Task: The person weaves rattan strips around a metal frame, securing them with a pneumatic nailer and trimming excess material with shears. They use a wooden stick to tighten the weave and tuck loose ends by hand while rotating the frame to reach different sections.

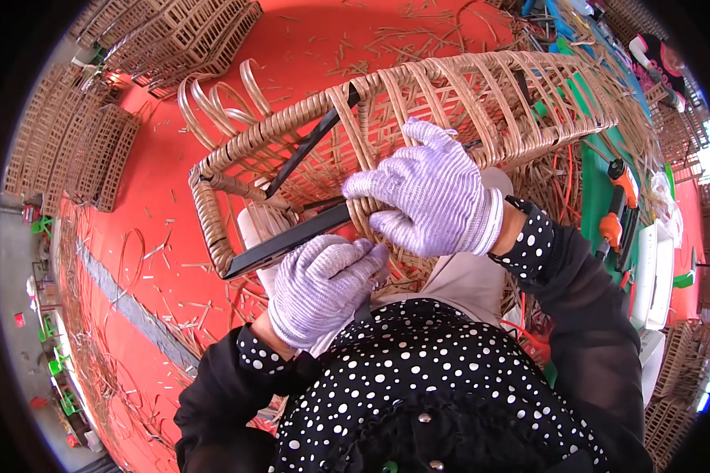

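Nearest, the left hand [321,288] curls shut around a strand beneath the black frame bar [288,244], while the right hand [427,191] clamps fingers over the woven wicker frame [450,94] held across the lap. Slack grip could let the weave loosen or the frame slide off. No labels or packages show; only an orange-handled tool [617,206] lies right.

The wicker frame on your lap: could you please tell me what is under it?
Through the wicker frame gaps show a black metal bar, a white post and red floor. The right hand and left hand cover the rest.
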`<action>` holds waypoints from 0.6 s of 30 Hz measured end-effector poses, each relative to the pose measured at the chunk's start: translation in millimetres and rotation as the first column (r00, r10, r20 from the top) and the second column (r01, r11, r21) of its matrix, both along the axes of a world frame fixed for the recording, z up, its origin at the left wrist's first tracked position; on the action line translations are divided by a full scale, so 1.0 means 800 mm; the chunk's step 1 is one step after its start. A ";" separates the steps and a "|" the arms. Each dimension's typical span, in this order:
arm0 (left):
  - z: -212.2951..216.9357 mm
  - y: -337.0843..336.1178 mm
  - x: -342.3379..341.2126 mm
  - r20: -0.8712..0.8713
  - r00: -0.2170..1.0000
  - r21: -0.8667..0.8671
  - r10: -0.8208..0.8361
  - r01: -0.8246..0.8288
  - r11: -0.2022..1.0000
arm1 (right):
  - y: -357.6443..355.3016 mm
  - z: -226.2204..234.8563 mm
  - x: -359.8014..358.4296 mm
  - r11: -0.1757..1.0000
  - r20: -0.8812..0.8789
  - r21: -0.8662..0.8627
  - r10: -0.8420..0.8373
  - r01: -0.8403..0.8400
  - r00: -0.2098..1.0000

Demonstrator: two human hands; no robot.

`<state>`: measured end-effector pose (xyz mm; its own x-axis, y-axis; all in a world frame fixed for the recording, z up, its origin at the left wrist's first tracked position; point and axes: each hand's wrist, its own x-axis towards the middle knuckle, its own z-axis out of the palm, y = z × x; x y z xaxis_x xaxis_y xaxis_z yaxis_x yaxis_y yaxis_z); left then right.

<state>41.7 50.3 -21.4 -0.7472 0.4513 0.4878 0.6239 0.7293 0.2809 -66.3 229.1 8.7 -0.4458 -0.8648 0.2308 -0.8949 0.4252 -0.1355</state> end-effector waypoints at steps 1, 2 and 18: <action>-0.005 -0.005 -0.003 0.039 0.999 -0.057 -0.030 0.032 0.998 | 0.000 0.000 0.000 1.000 0.009 -0.007 0.013 -0.013 1.000; -0.008 -0.008 -0.002 0.023 0.999 -0.062 -0.032 0.033 0.998 | 0.001 0.000 0.000 1.000 0.004 0.000 0.005 -0.005 1.000; 0.033 -0.057 -0.110 0.768 0.635 -0.287 0.082 0.227 0.931 | -0.012 -0.044 0.009 0.973 -0.442 -0.220 -0.040 -0.066 0.896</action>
